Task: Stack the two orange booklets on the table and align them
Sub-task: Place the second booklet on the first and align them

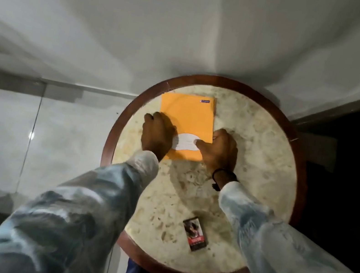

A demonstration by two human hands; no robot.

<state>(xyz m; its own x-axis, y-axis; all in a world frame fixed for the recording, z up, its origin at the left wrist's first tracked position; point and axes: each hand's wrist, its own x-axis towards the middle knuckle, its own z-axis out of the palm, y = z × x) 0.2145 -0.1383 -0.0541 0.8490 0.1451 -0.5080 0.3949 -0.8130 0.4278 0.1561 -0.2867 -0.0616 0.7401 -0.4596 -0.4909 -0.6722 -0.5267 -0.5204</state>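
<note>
An orange booklet with a white label near its front end lies flat on the round stone-topped table, toward the back left. Only one orange cover shows; whether a second booklet lies under it I cannot tell. My left hand grips the booklet's left edge, fingers curled over it. My right hand holds the right edge, its thumb pressed on the white label. Both hands cover the booklet's front corners.
A small dark card or packet lies near the table's front edge. The table has a brown wooden rim. White walls meet behind it, and a dark opening lies to the right.
</note>
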